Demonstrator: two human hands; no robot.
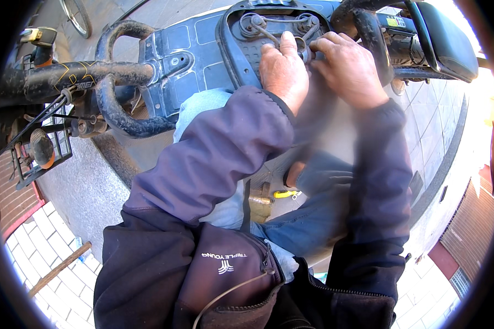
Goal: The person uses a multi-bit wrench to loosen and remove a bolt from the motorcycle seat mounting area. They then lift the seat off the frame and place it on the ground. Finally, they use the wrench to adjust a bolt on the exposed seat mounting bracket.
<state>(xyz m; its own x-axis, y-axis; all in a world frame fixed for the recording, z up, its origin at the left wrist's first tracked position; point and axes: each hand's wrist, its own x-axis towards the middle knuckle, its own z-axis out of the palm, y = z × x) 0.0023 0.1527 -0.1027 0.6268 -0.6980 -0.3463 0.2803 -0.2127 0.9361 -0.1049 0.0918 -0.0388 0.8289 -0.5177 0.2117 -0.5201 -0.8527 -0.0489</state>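
Note:
Both my hands are over an open compartment in the dark footboard of a scooter-like vehicle. My left hand is closed with its thumb raised, beside a small dark round piece with a shiny rim. From the other side my right hand pinches at that piece, fingertips bent. What exactly lies in the fingers is hidden. Beyond the hands, cables run between two round knobs or terminals inside the compartment. The blue-grey footboard is dusty and scuffed.
A thick black tube frame stands at the left, and a padded black seat at the upper right. A yellow-handled tool lies on the ground between my legs. A wooden stick lies at lower left. A bicycle wheel shows behind.

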